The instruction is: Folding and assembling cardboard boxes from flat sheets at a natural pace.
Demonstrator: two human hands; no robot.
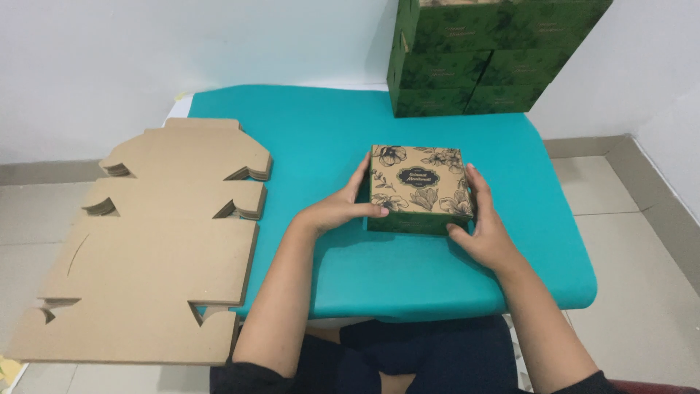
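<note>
Two hands hold a small folded box on a teal table.

The box (419, 188), brown on top with black flower prints and dark green on its sides, sits on the teal table (306, 131), a little right of the middle and near the front edge. The left hand (341, 208) is curled against the box's left side, thumb pressed on the front edge. The right hand (483, 222) wraps the right side, fingers lying along the top edge and thumb at the front corner. A stack of flat brown cardboard cutouts (157, 237) lies well apart at the left, overhanging the table. Dark green boxes (474, 62) are piled at the far edge by the white wall (146, 51).
</note>
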